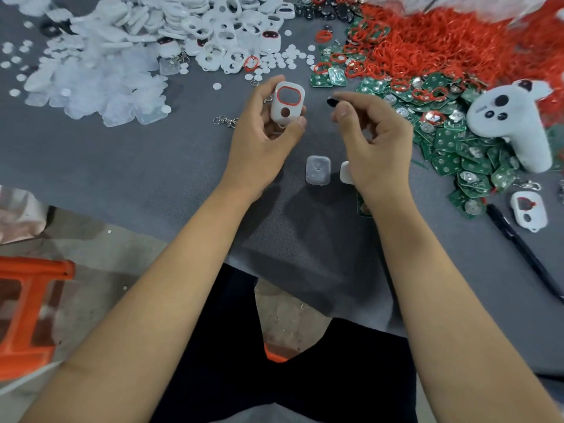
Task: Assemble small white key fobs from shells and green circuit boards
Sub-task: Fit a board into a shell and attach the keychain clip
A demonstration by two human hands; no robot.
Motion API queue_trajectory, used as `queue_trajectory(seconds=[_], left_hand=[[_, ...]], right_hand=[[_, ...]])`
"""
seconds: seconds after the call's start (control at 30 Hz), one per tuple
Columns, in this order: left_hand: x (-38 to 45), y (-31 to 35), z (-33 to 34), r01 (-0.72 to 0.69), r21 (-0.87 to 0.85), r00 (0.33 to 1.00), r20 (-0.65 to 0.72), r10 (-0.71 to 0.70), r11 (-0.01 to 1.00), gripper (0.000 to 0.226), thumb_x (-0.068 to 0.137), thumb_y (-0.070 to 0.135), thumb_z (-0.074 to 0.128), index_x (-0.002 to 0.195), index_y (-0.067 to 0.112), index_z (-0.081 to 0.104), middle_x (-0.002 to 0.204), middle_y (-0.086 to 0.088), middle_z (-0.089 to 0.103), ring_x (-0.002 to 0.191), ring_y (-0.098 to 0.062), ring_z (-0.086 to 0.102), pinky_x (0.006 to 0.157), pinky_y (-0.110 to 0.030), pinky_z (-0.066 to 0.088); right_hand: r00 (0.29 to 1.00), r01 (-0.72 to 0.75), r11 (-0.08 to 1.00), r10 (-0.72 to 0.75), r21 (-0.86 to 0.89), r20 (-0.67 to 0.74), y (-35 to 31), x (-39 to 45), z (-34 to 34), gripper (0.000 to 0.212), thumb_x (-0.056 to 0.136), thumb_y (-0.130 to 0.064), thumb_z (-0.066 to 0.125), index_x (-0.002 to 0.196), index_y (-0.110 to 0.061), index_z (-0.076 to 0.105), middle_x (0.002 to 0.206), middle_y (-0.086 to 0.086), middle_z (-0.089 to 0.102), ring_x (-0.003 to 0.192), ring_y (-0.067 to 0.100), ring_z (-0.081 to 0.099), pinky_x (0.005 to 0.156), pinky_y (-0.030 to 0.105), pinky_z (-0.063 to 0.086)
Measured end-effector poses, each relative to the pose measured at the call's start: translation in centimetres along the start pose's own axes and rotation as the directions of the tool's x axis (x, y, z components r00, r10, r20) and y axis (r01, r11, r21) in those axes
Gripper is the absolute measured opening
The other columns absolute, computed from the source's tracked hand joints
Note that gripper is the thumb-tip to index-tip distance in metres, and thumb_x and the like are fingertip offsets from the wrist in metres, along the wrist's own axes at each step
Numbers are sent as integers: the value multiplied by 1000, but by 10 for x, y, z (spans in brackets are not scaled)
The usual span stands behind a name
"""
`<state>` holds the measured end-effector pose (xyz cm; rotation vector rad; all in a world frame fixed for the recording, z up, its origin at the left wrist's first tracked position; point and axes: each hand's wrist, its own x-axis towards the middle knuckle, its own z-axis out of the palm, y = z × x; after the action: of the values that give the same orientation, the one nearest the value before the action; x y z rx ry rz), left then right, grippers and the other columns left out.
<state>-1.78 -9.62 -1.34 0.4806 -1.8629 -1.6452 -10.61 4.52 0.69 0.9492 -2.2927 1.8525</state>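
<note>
My left hand (262, 126) holds a white key fob shell (287, 102) upright above the grey table; a red ring lines its large upper opening and a small round hole sits below. My right hand (369, 138) is just to the right of it, thumb and forefinger pinching a small black piece (331, 102). A clear square cover (318, 170) lies on the table between my wrists, beside a white part (345, 172) half hidden under my right hand. A green circuit board (363, 206) peeks out below my right wrist.
White shells are heaped at the back (232, 29), clear covers at the back left (100, 83). Red rings (442, 41) and green boards (451, 148) spread on the right, with a white controller (512, 120), a finished-looking shell (529, 210) and a black pen (525, 251). An orange stool (27, 309) stands lower left.
</note>
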Motion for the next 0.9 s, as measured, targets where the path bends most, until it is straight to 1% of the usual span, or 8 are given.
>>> queue_trajectory(seconds=[0.07,0.17,0.33,0.47,0.6,0.67,0.77,0.9], left_hand=[[0,-1,0,-14,12,1000,0,14,1000,52,92,11,72,138,21,49,117,-3,72,109,-24,71,98,-32,56],[1,-2,-1,-33,43,999,-4,33,999,52,91,14,75,137,22,51,119,-2,70,102,-8,67,93,-24,54],[1,-3,-2,-49,58,998,-39,51,997,51,89,13,78,134,16,54,127,-5,63,106,-5,62,95,-23,52],[1,-4,-2,-27,107,996,-86,36,994,38,93,17,75,129,13,62,120,2,67,99,1,63,90,-19,51],[1,-5,-1,-23,116,998,-62,30,993,39,89,16,79,126,14,65,112,4,70,96,-1,66,89,-20,52],[2,-6,-2,-29,124,998,-50,35,992,41,87,15,80,125,17,64,114,2,70,97,-2,67,90,-21,53],[2,-6,-2,-17,105,998,-52,22,994,37,88,15,80,121,17,65,107,8,70,91,0,66,84,-19,53],[-1,-2,1,13,33,1000,-29,-12,999,27,93,36,75,111,17,71,85,6,72,70,-7,66,63,-22,51]], right_hand=[[1000,9,1000,-9,5,9,0,-1,0,16,103,-15,62,112,-11,75,91,0,75,81,10,65,77,24,52],[999,28,1000,-28,5,25,0,-1,-1,12,102,-15,64,108,-16,74,89,-4,74,79,9,66,75,27,54],[999,3,999,-5,35,50,0,1,0,5,96,-19,73,99,-23,75,79,-16,69,69,4,62,67,25,51],[995,-14,999,9,49,97,-1,1,2,6,96,-17,73,101,-20,75,74,-16,69,60,5,65,59,25,52],[993,-39,997,31,71,113,-1,0,6,22,97,-13,70,116,-24,73,81,-3,67,71,25,68,66,38,59],[991,-58,993,45,102,125,1,0,7,24,99,-11,68,121,-17,72,86,-3,69,71,18,69,64,29,58],[989,-77,984,55,160,135,0,0,6,17,100,-5,63,116,-9,70,97,2,76,73,16,72,62,22,55],[984,-116,957,74,265,164,-4,-1,5,12,103,-5,58,106,-17,59,107,5,77,78,22,74,58,25,55]])
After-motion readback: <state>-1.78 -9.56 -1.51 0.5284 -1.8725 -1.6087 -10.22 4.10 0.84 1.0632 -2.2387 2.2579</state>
